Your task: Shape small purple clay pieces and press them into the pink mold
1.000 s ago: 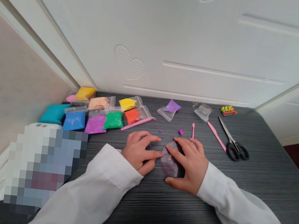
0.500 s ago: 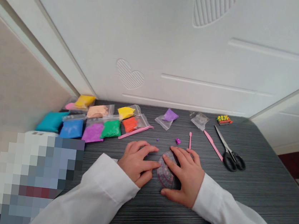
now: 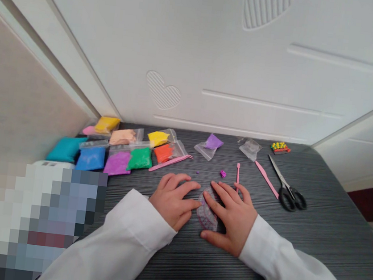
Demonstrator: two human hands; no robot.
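Note:
A clear plastic sheet with a curved edge and pink markings, like a protractor (image 3: 207, 214), lies flat on the dark table. My right hand (image 3: 232, 212) is spread open over its right side, with fingertips resting on it and the thumb at its lower edge. My left hand (image 3: 176, 201) lies to its left, fingers apart, the index fingertip at its left edge. Just beyond the hands are a tiny purple ball (image 3: 197, 172) and a small magenta clay piece (image 3: 223, 174). A thin pink tool (image 3: 237, 175) lies beyond my right fingers, its near end partly hidden.
Bags of coloured clay (image 3: 140, 158) line the back left, beside a pink pointed tool (image 3: 170, 163). Behind are a purple clay bag (image 3: 212, 143) and a clear bag (image 3: 250, 149). Rightward lie a pink knife (image 3: 267, 179), black-handled scissors (image 3: 288, 192) and a small yellow-and-red piece (image 3: 280, 148).
The camera view has tilted slightly. My left fingers have shifted a little at the protractor's edge, covering a purple bit that showed beneath them. My right hand stays on the protractor.

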